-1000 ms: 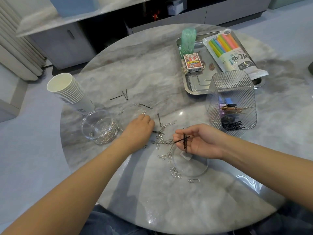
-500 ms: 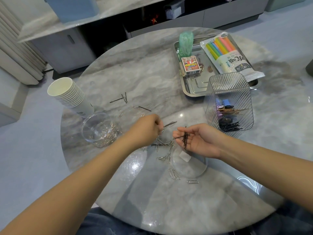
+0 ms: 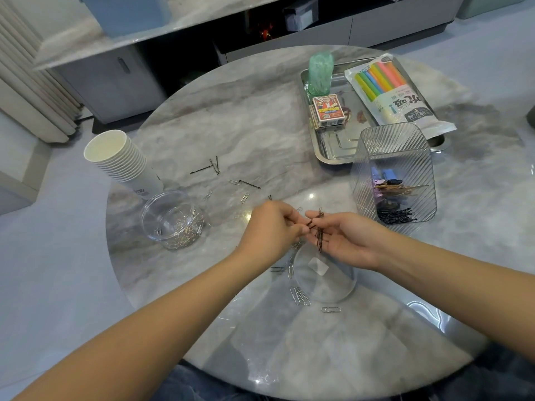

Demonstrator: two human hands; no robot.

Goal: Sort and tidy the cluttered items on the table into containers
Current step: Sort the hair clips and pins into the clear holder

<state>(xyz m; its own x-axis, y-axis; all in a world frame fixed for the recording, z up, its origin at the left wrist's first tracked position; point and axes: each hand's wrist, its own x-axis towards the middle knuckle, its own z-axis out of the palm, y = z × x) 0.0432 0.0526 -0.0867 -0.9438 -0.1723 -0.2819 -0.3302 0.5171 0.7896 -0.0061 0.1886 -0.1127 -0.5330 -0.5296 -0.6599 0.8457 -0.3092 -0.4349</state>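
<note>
we see a round marble table point(image 3: 260, 117) filling most of the view, with a steel tray point(image 3: 333, 151) at its far right edge. on the tray lie a packet of coloured straws point(image 3: 396, 94), a small printed card box point(image 3: 328, 110) and a green plastic bundle point(image 3: 320, 72) standing at the far corner. just in front of the tray stands a clear ribbed bin point(image 3: 393, 175) holding black hairpins and a few coloured clips at its bottom. at the left a stack of paper cups point(image 3: 123, 162) leans over, and just beside it sits a round clear jar point(image 3: 173, 219) with metal clips heaped inside. a clear round lid point(image 3: 325, 277) lies flat near the table's near side, below our hands. our left hand point(image 3: 270, 230) has its fingers curled, pinching a black pin at the fingertips and meeting our right hand point(image 3: 346, 240), which lies palm up with fingers loosely curled around a small bunch of black hairpins point(image 3: 319, 233). the two hands touch at the fingertips above the lid. loose hairpins point(image 3: 210, 168) lie scattered farther back on the table, well apart from the hands, and silver paper clips point(image 3: 299, 296) lie beside the lid, with one single paper clip point(image 3: 331, 309) nearest us.
</note>
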